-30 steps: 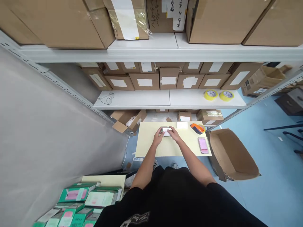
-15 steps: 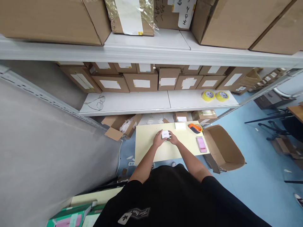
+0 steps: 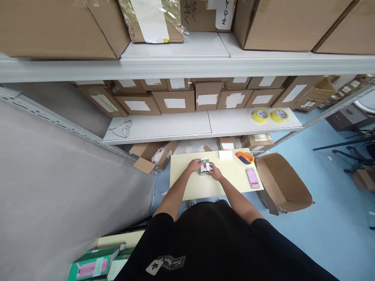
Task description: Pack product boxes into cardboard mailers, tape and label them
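Above the middle of the cream table (image 3: 181, 183), a small white-and-green box (image 3: 202, 171) is between my two hands. My left hand (image 3: 193, 165) grips its left side, with the fingers near the green upper edge. From the right, the curled fingers of my right hand (image 3: 215, 172) reach over its white front face. What is inside the box is too small to make out. A flat white box (image 3: 225, 154) lies at the table's back edge, beyond my right hand.
An orange-and-blue tape dispenser (image 3: 243, 157) and a pixelated pink item (image 3: 252, 178) lie on the table's right side. An open carton (image 3: 284, 183) stands right of the table. Shelves (image 3: 164, 127) ahead carry cartons and yellow tape rolls (image 3: 260, 115). A wall (image 3: 58, 171) rises at left.
The small box has turned in my hands: a white face was up before, and a green edge now shows. My left hand has shifted toward its upper left. The head view has moved slightly.
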`<state>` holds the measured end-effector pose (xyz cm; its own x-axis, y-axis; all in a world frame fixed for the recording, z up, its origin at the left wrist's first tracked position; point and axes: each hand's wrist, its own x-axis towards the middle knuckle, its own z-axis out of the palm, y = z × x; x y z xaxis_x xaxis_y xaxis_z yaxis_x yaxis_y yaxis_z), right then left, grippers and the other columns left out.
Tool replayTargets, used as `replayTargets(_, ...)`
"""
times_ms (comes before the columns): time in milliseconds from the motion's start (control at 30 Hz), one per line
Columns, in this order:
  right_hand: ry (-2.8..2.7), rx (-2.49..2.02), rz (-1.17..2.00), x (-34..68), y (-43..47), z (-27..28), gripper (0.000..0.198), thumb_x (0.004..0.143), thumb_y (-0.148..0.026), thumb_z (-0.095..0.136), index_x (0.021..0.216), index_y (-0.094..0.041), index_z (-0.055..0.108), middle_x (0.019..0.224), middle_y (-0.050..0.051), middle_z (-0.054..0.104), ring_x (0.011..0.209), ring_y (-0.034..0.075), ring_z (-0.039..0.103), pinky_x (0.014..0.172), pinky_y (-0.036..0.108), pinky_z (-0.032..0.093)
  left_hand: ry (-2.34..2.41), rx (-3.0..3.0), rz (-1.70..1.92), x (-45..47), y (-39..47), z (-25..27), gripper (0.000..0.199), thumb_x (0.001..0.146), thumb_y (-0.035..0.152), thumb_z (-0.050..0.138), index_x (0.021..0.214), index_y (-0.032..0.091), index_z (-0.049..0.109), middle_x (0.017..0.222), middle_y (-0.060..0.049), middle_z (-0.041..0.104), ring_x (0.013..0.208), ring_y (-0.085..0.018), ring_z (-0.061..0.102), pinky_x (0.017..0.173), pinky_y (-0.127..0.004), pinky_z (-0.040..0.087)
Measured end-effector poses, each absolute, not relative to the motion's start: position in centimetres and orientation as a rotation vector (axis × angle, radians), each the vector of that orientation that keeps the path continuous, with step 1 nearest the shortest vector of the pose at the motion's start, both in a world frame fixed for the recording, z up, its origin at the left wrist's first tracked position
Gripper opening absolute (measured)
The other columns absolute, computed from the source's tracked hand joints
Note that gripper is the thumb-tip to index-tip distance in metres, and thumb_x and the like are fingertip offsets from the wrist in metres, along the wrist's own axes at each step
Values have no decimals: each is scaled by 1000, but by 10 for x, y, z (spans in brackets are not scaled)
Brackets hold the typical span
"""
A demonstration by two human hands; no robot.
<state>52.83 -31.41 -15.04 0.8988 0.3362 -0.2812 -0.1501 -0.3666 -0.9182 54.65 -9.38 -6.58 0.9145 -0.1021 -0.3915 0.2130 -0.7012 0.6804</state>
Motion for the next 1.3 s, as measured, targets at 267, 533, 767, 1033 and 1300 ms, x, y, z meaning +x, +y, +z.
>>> replayTargets(267, -44, -2060, 584, 523, -312, -143, 80, 77, -20, 80, 150, -33, 50, 129, 4, 75, 86, 19, 76, 98, 39, 58, 452, 2400, -213, 543, -122, -74, 32, 99, 31, 59, 128, 21, 70, 134, -13, 68, 120, -26, 63, 101, -35, 48)
replayTargets(533, -7, -2054, 595, 527, -307, -129, 60, 79, -19, 69, 138, -25, 62, 127, 5, 75, 110, 22, 73, 100, 36, 57, 66, 2201, -359, 533, -115, -74, 46, 81, 21, 75, 126, 23, 78, 128, -9, 75, 120, -26, 67, 109, -35, 48)
replayTargets(767, 48, -2262, 478, 536, -287, -109, 72, 81, -38, 77, 148, -22, 54, 113, 8, 76, 105, 27, 74, 96, 37, 56, 196, 1749, -261, 524, -95, -97, 40, 76, 14, 67, 114, 17, 80, 130, -13, 76, 129, -31, 65, 116, -48, 46)
replayTargets(1033, 31, -2196, 373, 527, -302, -106, 54, 93, -37, 54, 146, -25, 53, 97, 1, 78, 84, 19, 72, 84, 32, 58, -20, 1882, -292, 504, -100, -106, 83, 63, 15, 84, 143, 22, 62, 151, -14, 60, 140, -34, 56, 119, -47, 43)
replayTargets(1300, -208, -2500, 459, 538, -304, -96, 44, 83, -27, 68, 127, -28, 74, 130, 6, 75, 116, 28, 70, 100, 35, 54, 29, 2090, -375, 512, -111, -103, 80, 61, 14, 85, 137, 22, 60, 137, -12, 68, 123, -33, 66, 107, -46, 52)
